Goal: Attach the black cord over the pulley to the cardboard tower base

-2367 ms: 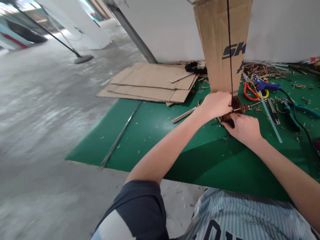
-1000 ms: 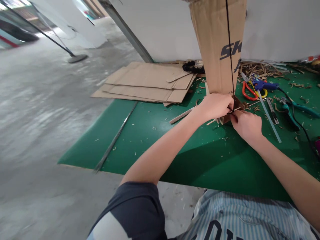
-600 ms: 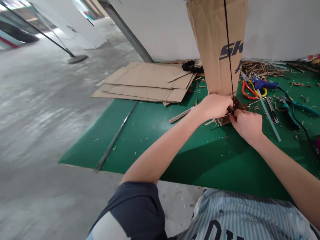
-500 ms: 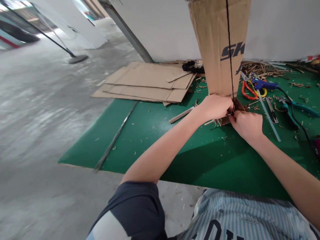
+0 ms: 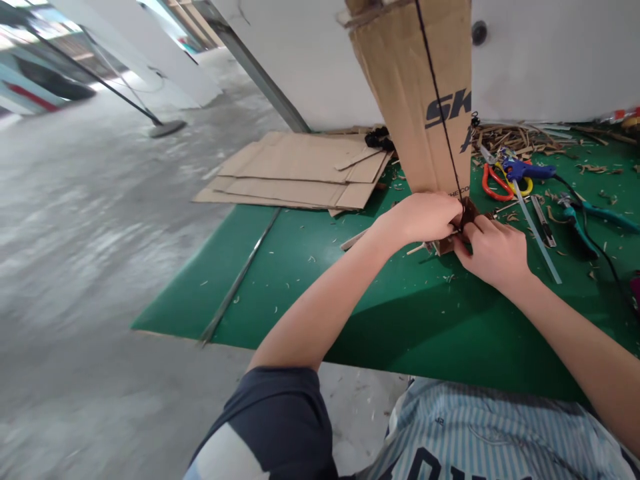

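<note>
A tall cardboard piece (image 5: 430,133) with dark printed letters stands on the green tabletop (image 5: 310,293), its top leaning left. Down its front runs a taut black cord (image 5: 440,100) that ends at a small brown cardboard part at the base. At this lower end my left hand (image 5: 436,215) is closed, with its fingertips on the cord. Just right of it, my right hand (image 5: 495,250) is pinched at the same spot, thumb below and fingers above. The fingers partly hide the cord's end there.
Flat cardboard sheets (image 5: 300,167) lie at the back left. To the right are scissors (image 5: 495,183), a blue glue gun (image 5: 530,168) with a glue stick, a utility knife (image 5: 544,223) and pliers (image 5: 577,227). Cardboard scraps (image 5: 520,140) are piled behind. A metal strip (image 5: 240,277) lies left.
The cardboard piece's top has tipped further left, and the cord slants with it. My right fingers have shifted and look less tightly curled. Both hands stay at the base.
</note>
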Demonstrator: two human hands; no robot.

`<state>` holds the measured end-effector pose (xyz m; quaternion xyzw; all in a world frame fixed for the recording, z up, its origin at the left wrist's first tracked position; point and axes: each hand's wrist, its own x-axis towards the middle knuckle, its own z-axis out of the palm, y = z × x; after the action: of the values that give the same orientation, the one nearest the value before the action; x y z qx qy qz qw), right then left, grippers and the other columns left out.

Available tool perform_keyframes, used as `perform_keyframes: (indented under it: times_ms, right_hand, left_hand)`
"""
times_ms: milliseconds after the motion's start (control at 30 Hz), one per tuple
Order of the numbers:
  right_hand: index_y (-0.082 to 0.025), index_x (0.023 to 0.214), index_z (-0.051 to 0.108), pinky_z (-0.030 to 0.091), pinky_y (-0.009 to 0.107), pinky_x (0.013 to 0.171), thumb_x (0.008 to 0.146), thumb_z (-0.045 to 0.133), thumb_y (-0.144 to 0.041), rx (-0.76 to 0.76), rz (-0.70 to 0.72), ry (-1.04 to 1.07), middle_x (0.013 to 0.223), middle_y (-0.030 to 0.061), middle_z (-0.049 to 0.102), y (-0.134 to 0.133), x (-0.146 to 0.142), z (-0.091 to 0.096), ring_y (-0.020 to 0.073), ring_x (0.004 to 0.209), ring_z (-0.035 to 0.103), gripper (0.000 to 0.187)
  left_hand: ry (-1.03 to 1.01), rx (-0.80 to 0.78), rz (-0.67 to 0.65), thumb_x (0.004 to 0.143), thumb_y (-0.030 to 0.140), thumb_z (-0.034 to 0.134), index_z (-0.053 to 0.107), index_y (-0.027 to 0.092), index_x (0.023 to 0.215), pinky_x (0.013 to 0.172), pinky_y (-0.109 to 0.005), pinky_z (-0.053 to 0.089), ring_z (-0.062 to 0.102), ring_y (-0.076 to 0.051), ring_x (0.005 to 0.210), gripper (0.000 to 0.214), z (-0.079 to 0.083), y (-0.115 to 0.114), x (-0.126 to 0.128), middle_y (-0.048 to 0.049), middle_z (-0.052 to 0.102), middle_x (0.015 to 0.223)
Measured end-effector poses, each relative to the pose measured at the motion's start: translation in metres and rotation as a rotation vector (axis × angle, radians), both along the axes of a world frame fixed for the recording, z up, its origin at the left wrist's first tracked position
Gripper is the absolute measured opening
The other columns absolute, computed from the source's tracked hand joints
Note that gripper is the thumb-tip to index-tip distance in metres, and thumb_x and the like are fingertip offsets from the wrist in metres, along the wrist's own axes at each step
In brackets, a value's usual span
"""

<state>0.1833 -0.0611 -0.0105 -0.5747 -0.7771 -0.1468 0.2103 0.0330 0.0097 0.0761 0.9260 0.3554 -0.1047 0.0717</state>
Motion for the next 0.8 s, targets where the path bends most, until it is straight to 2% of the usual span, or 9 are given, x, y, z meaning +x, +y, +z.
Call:
perform_keyframes:
  times_ms: [133,267,400,533,800]
  right_hand:
    - [-0.017,0.084,0.07,0.029,0.033,0.059,0.098,0.043,-0.034,0.075,0.089,-0.025,0.082,0.0084,0.067,-0.003,-0.001,0.002,0.0193,0.075,0.057,0.035]
    - [-0.016,0.083,0.072,0.031,0.033,0.062,0.1,0.04,-0.028,0.049,0.11,-0.017,0.081,0.008,0.068,-0.002,-0.002,0.0,0.0183,0.074,0.056,0.038]
    - [-0.017,0.078,0.072,0.03,0.034,0.062,0.101,0.041,-0.032,0.027,0.059,0.034,0.077,0.0076,0.068,-0.002,-0.003,-0.002,0.0179,0.071,0.056,0.041]
    - [-0.018,0.082,0.074,0.029,0.032,0.061,0.101,0.043,-0.039,0.021,0.04,0.087,0.076,0.0066,0.069,-0.003,-0.003,-0.003,0.0177,0.071,0.059,0.042]
    - [-0.018,0.083,0.071,0.026,0.03,0.055,0.099,0.045,-0.03,-0.056,-0.021,0.245,0.077,0.0042,0.068,0.0,-0.004,-0.009,0.0147,0.067,0.058,0.033]
  left_hand:
    - [-0.007,-0.036,-0.007,0.079,0.019,0.052,0.071,0.017,0.077,0.053,-0.029,0.034,0.058,-0.017,0.06,0.019,0.003,0.001,-0.001,-0.0067,0.069,0.071]
    - [-0.05,-0.132,-0.008,0.075,0.017,0.05,0.071,0.018,0.068,0.054,-0.03,0.036,0.056,-0.017,0.057,0.021,0.006,0.002,-0.003,-0.0058,0.068,0.064]
    - [-0.056,-0.229,-0.014,0.075,0.016,0.049,0.074,0.019,0.071,0.058,-0.029,0.039,0.058,-0.016,0.059,0.025,0.01,0.004,-0.004,-0.005,0.071,0.067]
    - [-0.075,-0.251,-0.025,0.079,0.014,0.047,0.077,0.018,0.082,0.06,-0.026,0.039,0.06,-0.014,0.063,0.03,0.011,0.006,-0.004,-0.0039,0.074,0.077]
    - [-0.126,-0.253,0.006,0.081,0.014,0.049,0.078,0.019,0.084,0.059,-0.024,0.038,0.061,-0.013,0.064,0.029,0.008,0.01,-0.004,-0.0025,0.076,0.081]
